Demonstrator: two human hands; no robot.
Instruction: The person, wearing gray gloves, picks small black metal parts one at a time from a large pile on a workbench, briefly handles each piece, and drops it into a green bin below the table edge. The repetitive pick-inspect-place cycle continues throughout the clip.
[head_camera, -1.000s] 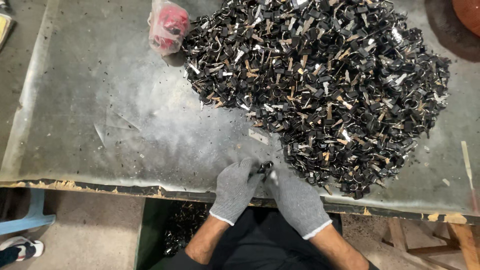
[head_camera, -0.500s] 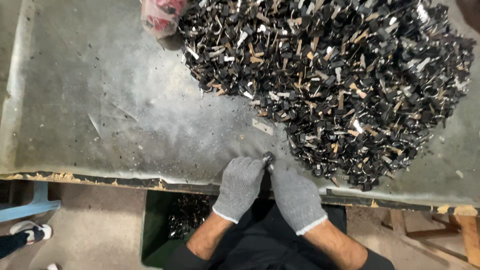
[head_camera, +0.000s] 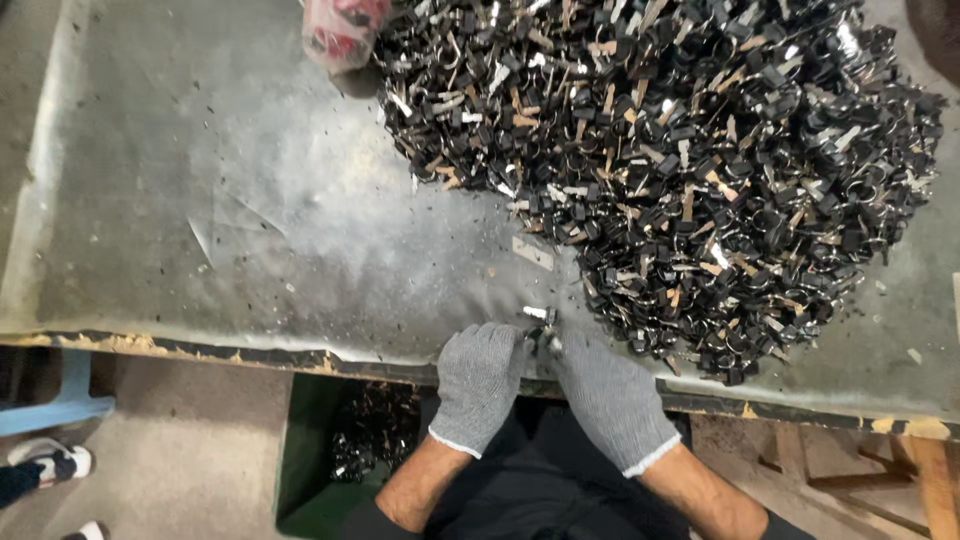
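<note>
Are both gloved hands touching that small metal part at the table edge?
Touching. The head view shows the left hand and right hand meeting fingertip to fingertip around the small metal part, no gap showing.

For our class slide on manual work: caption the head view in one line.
Gloved left hand and right hand pinch a small metal clip beside a heap of clips.

The table (head_camera: 200, 230) carries a large heap of small metal clips (head_camera: 690, 150) across its right and far portions. A plastic bag (head_camera: 340, 30) lies at the heap's far-left edge. One flat strip (head_camera: 532, 253) lies apart, just left of the heap. At the near table edge, the left hand (head_camera: 480, 380) and right hand (head_camera: 605, 395) meet around one small clip (head_camera: 540, 325) — just before the heap. Below the edge stands a bin (head_camera: 310, 450) — clips inside.
</note>
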